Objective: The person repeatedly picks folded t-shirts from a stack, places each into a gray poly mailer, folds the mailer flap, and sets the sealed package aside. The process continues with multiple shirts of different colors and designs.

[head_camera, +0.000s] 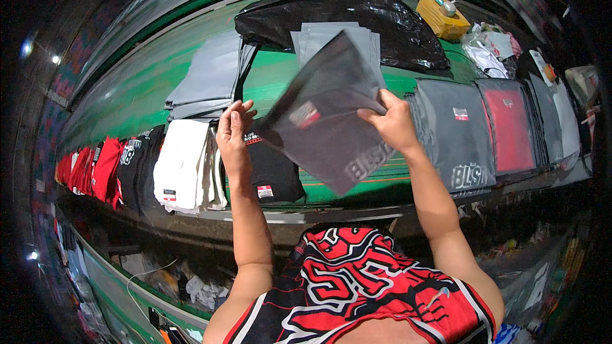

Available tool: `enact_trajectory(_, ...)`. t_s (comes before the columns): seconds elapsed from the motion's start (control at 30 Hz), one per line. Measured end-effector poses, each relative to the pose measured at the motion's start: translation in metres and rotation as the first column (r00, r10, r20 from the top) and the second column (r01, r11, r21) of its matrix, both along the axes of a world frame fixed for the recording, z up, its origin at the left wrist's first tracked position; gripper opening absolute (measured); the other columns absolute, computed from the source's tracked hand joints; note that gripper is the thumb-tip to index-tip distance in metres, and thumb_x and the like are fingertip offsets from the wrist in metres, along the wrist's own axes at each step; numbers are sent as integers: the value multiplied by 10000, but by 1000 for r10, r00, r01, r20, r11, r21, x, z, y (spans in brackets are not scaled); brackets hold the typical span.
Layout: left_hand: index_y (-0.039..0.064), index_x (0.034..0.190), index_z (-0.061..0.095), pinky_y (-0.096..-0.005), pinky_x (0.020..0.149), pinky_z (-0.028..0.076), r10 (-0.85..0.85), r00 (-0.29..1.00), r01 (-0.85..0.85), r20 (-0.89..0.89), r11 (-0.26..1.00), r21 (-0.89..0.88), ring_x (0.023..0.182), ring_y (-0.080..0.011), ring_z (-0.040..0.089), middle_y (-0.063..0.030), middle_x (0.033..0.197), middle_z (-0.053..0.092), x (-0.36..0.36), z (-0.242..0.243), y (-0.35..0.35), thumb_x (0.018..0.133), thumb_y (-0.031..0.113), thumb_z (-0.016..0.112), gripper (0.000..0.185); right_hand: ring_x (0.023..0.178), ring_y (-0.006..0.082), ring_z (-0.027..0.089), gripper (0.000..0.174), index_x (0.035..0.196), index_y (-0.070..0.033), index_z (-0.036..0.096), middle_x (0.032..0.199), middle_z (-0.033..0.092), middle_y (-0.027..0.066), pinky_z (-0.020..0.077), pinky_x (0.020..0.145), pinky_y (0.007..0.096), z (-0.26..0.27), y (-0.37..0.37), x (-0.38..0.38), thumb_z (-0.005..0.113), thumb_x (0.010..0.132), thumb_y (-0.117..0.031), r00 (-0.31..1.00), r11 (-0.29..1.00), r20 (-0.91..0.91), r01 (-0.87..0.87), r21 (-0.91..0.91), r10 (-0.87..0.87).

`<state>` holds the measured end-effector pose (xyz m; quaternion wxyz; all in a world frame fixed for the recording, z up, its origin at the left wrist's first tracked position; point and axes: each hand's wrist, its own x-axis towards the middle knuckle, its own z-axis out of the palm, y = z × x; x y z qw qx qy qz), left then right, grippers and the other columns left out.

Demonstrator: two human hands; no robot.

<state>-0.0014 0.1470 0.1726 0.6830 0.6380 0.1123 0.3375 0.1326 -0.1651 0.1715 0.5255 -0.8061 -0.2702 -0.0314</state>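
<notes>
Between thumb and fingers, my right hand (394, 122) grips the edge of a bagged dark shirt (330, 119), which hangs tilted above the green table (267, 76) and is slightly blurred. My left hand (235, 126) is raised with its fingers apart and nothing in it, left of the bag. Beneath it lie a folded black shirt (279, 172) and a stack of folded white shirts (181, 162). Grey plastic bags (205, 71) are piled behind the left hand, and more grey bags (330, 33) lie behind the held one. To the right rests a stack of bagged grey-looking shirts (454, 129).
A large black plastic bag (334, 9) lies at the back. Red shirts (105, 167) and black printed shirts (138, 162) line the left side. A bagged red shirt (508, 129) is at the right, with a yellow box (442, 21) and crumpled plastic (490, 50) behind.
</notes>
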Motion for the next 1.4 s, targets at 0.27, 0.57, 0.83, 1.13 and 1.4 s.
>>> enact_trajectory(0.27,-27,1313,540,-436,921,541,-32,754,262,-656,930,256,1017,-361,685,-203,1110,696,9,-158,-43,962,304,712,512,1142,394,664,913,1504,19,356,1252,651,294,521,976,444,-195,-54,-13,845,800,-298,758,914,-529,226,-336,-382)
enact_trajectory(0.57,-15,1366,490,-535,951,502,17,628,533,-778,719,446,1061,-523,571,-329,1237,453,-41,-181,-126,691,-125,644,701,1020,360,643,507,1228,-64,680,1142,633,151,513,905,439,-205,-87,-61,768,742,53,931,892,-105,298,-339,-351)
enact_trajectory(0.83,31,1448,499,-653,1146,289,80,858,430,-507,427,796,1450,-432,364,-235,1584,353,-29,-198,-170,949,252,617,558,1506,424,275,517,1448,-114,556,1619,338,182,190,1174,704,-192,-51,-110,592,983,-337,982,781,174,52,-623,73)
enact_trajectory(1.13,146,1547,454,-823,1088,177,181,802,522,-569,250,816,1515,-498,223,-123,1677,289,-19,-210,-184,1021,437,450,601,1546,429,199,563,1550,-196,455,1677,266,154,142,1154,766,-194,-30,-92,485,1017,-373,990,657,134,74,-750,42)
enact_trajectory(1.4,169,1544,453,-830,1065,216,213,802,517,-558,221,827,1516,-491,214,-113,1679,284,-18,-209,-184,1009,423,477,593,1538,463,195,593,1572,-256,418,1691,236,151,140,1163,760,-205,13,1,512,1011,-423,976,666,215,140,-732,31)
